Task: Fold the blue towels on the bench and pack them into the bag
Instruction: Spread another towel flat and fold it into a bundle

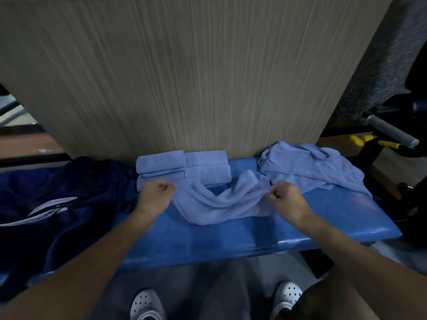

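Observation:
A loose blue towel sags across the middle of the blue bench. My left hand pinches its left end and my right hand pinches its right end, both with curled fingers. Behind it, several folded blue towels are stacked against the wall. A heap of unfolded blue towels lies at the bench's right end. The dark blue bag sits at the bench's left end.
A ribbed beige wall panel rises right behind the bench. Gym equipment with a grey handle and yellow parts stands at the far right. My white shoes show on the floor below the bench's front edge.

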A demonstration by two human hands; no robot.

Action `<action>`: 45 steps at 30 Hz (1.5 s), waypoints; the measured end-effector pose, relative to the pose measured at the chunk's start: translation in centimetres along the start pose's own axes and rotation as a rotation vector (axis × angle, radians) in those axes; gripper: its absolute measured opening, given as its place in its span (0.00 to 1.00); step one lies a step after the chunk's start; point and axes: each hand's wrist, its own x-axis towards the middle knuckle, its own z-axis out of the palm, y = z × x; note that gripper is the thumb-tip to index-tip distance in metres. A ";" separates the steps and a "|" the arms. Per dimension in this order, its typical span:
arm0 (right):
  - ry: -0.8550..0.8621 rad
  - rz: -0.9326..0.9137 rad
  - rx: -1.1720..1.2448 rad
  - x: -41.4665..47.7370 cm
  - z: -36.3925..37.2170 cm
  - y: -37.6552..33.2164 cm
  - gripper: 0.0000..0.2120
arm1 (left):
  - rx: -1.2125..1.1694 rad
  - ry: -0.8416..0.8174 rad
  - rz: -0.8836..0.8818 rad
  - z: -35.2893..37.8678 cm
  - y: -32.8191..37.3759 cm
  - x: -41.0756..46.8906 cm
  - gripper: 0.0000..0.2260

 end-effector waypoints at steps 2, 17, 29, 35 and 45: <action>0.032 -0.003 0.110 -0.1 -1.9 -2.1 0.04 | -0.142 0.053 -0.004 -1.6 2.2 0.2 0.12; 0.137 -0.101 0.577 -1.8 -13.5 -14.2 0.07 | -0.221 0.183 0.222 -10.9 12.2 -2.2 0.09; 0.180 -0.099 0.584 -2.6 -13.5 -14.8 0.06 | -0.464 -0.074 0.189 -12.4 12.9 -3.2 0.09; -0.008 0.068 0.717 -3.1 -12.6 -13.5 0.10 | -0.421 0.051 0.219 -12.1 13.4 -3.0 0.09; -0.139 0.116 0.784 -3.9 -11.3 -12.4 0.05 | -0.332 0.056 0.269 -11.8 13.3 -2.9 0.09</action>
